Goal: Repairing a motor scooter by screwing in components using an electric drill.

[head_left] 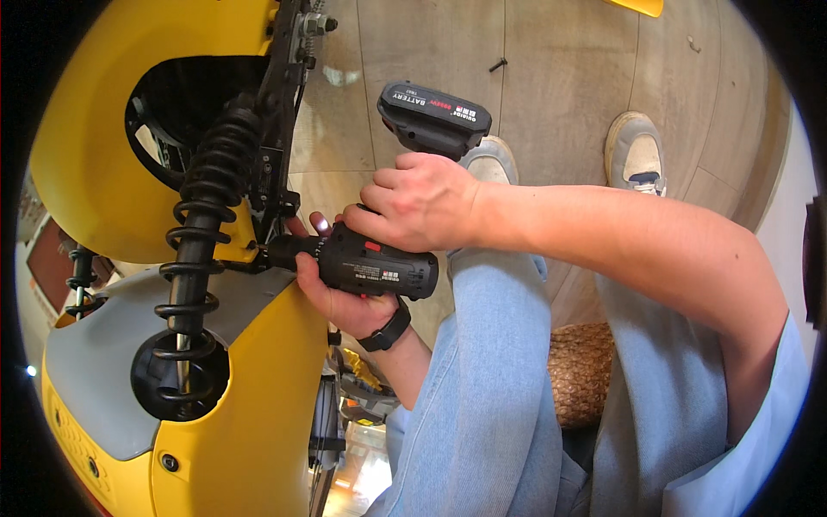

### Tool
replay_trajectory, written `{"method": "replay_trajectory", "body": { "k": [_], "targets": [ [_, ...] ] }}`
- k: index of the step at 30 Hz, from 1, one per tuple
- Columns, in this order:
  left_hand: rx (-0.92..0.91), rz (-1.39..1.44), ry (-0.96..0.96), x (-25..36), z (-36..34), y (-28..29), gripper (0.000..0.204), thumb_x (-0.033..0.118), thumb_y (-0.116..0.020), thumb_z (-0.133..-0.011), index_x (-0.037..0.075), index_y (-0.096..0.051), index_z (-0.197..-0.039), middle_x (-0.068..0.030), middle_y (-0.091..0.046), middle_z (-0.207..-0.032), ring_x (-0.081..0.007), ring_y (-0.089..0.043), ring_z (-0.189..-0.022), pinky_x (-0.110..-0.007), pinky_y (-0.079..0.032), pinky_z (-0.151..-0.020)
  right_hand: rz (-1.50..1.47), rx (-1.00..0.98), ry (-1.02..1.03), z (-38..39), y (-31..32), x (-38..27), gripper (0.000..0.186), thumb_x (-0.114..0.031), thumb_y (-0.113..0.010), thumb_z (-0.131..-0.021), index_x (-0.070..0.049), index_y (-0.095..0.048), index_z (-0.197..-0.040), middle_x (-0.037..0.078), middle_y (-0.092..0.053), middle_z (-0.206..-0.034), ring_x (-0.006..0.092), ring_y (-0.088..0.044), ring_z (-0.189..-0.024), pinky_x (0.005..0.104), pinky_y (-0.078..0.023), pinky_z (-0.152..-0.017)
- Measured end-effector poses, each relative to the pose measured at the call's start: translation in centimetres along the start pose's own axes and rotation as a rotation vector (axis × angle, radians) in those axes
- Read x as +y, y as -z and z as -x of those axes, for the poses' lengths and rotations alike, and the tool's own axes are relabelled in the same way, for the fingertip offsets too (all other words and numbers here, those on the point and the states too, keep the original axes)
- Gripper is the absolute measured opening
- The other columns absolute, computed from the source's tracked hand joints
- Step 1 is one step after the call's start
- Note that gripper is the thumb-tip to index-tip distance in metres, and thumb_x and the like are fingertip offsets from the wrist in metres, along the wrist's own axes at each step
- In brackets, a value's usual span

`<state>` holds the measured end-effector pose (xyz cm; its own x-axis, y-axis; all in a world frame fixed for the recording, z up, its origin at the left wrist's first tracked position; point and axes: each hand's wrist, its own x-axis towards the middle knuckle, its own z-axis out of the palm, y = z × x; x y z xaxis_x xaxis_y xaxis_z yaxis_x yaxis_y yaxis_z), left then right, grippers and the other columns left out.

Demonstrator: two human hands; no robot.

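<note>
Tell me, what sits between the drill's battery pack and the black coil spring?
In the head view, a black metal frame bar stands right beside the coil spring; between that bar and the battery pack lies only bare wood-look floor.

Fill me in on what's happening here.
A seated person works on a yellow vehicle body with a black cordless drill. The right hand grips the drill's handle, its battery pack pointing away toward the floor. The left hand cradles the drill's body from beneath. The drill's nose presses against a black bracket next to a black coil-spring shock absorber. A lone black screw lies on the wooden floor.
</note>
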<state>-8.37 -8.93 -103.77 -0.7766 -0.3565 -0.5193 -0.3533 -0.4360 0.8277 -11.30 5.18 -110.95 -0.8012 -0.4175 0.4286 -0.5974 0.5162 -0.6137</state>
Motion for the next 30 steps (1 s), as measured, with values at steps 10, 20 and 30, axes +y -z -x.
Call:
{"method": "replay_trajectory", "body": {
  "k": [10,20,30],
  "targets": [
    [0.027,0.007,-0.026,0.0,0.0,-0.2,0.065,0.040,-0.057,-0.091,0.011,-0.035,-0.146,-0.0102,-0.049,-0.133,-0.0254,-0.055,-0.114,-0.043,-0.047,-0.098,-0.032,0.036,-0.006,0.2,-0.4,0.1,0.021,-0.024,-0.061,-0.076,-0.015,-0.063,-0.095,-0.004,-0.055,-0.068,0.0136,-0.059,-0.063,0.0272,-0.043,-0.054],
    [-0.079,-0.375,-0.418,-2.5,0.0,0.9,0.072,0.060,-0.025,-0.098,0.017,-0.014,-0.155,-0.0231,-0.036,-0.147,-0.0355,-0.045,-0.132,-0.048,-0.045,-0.105,-0.047,0.035,0.036,0.1,-0.6,1.2,0.020,-0.023,-0.061,-0.077,-0.015,-0.061,-0.095,-0.003,-0.055,-0.071,0.0140,-0.060,-0.066,0.0281,-0.044,-0.055],
    [0.014,-0.350,-0.506,-1.2,-1.5,-0.3,0.064,0.053,-0.022,-0.103,0.017,-0.014,-0.154,-0.0222,-0.045,-0.136,-0.0304,-0.053,-0.121,-0.047,-0.052,-0.098,-0.048,-0.006,0.076,-0.1,-0.6,1.9,0.020,-0.022,-0.061,-0.077,-0.014,-0.061,-0.096,-0.003,-0.055,-0.072,0.0141,-0.060,-0.068,0.0286,-0.044,-0.056]
  ]
}}
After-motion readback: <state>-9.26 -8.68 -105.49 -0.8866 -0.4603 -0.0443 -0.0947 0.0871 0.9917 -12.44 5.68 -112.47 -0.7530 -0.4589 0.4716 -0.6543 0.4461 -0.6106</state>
